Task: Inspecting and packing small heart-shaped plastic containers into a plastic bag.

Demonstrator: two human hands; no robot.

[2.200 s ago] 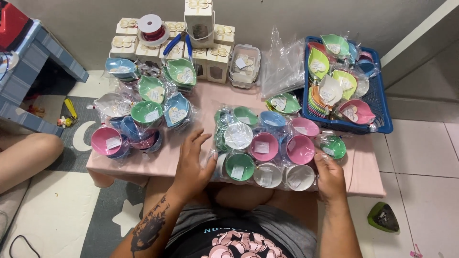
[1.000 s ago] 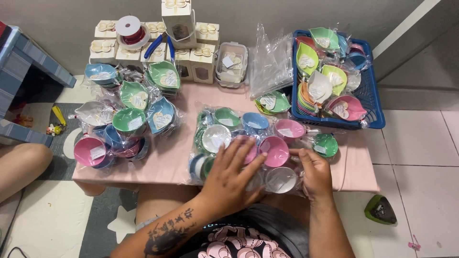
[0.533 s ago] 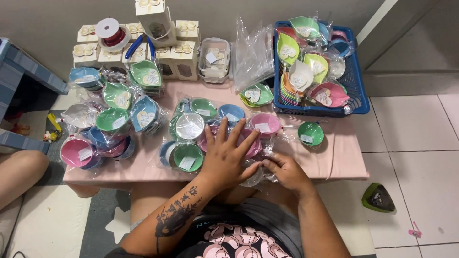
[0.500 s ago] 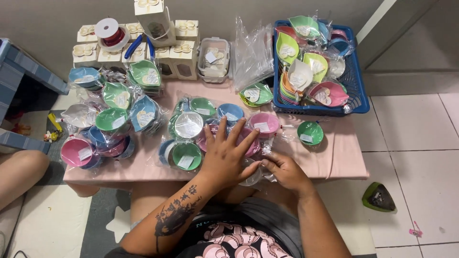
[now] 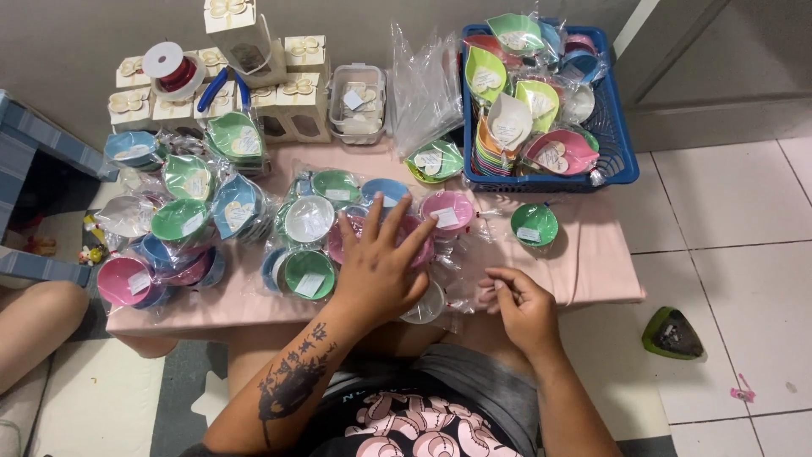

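The left hand (image 5: 381, 267) lies flat on a clear bag of small bowls (image 5: 355, 233) in the middle of the pink table (image 5: 584, 267). Its fingers are spread wide and point up toward 1 o'clock. They press on the bag and do not grip it. The bag is long from side to side, from 9 o'clock to 3 o'clock. Inside it sit round bowls, open side up, in green, white, blue and pink.

The right hand (image 5: 520, 300) is at the near edge of the table, at 3 o'clock from the left hand. Its fingers are curled in and pinch the clear plastic at the bag's right end.

One small green bowl (image 5: 534, 224) sits alone, at 12 o'clock from the right hand. A blue basket (image 5: 622, 140) full of leaf-shaped dishes is farther back, at 1 o'clock. Another heap of bagged bowls (image 5: 173, 224) lies at 9 o'clock from the left hand. A red ribbon spool (image 5: 173, 72) rests on little boxes at 11 o'clock.
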